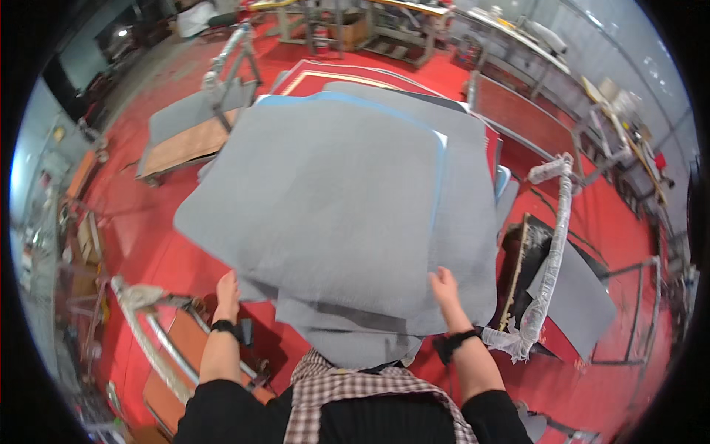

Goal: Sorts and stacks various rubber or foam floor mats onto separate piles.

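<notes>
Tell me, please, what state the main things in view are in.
Top gray mat, spread out, roughly flat
Mat stack, uneven, edges staggered
Left hand, at the stack's edge, grip unclear
Right hand, at the stack, grip unclear
Bar at right, wrapped in plastic
Checked apron, worn

We observe a red floor [137, 226] on all sides. Just past twelve o'clock we note a table [421, 9]; at one, a long workbench [510, 35]; at two, a grey wall [640, 63]; towards ten, a small bright light [123, 33].
</notes>
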`<state>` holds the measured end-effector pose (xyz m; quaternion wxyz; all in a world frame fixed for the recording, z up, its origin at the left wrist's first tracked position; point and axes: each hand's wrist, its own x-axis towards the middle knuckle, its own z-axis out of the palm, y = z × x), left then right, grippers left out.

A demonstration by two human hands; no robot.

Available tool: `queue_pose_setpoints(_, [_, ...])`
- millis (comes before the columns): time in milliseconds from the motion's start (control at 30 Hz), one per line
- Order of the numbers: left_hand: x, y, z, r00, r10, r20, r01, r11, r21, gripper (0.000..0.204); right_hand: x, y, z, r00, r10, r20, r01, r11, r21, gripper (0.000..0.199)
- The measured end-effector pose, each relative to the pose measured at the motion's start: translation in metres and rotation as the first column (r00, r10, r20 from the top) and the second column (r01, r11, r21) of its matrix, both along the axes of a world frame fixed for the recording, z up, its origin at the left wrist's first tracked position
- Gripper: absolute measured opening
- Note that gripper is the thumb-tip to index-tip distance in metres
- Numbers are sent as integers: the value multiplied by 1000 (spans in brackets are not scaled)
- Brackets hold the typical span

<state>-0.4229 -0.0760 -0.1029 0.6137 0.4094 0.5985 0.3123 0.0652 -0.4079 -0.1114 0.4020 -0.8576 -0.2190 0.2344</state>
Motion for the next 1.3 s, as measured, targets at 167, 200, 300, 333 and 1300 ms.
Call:
queue_pose_setpoints(167, [-1, 64, -14, 987, 151, 48, -145, 984, -106, 39, -6, 75, -82, 997, -80, 20, 82, 956, -281, 63])
queue_pose_setpoints(200, [-7, 68, -16, 987, 94, 131, -90, 995, -40, 43, -2, 79, -94, 986, -135, -100, 98, 946, -310, 68])
queue_pose_setpoints(300, [12, 88, -37, 986, 153, -70, -162, 975, -154, 56, 25, 59, -111, 836, -335, -434, 278, 941, -191, 80])
queue_pose_setpoints(333, [13, 93, -38, 977, 160, -140, -182, 970, -162, 59, 28, 63, -103, 811, -369, -454, 296, 928, -226, 80])
queue_pose_setpoints(1300, [29, -142, 227, 937, 301, 175, -348, 779, 522, 41, -16, -102, 200, 968, 155, -200, -56, 903, 425, 25])
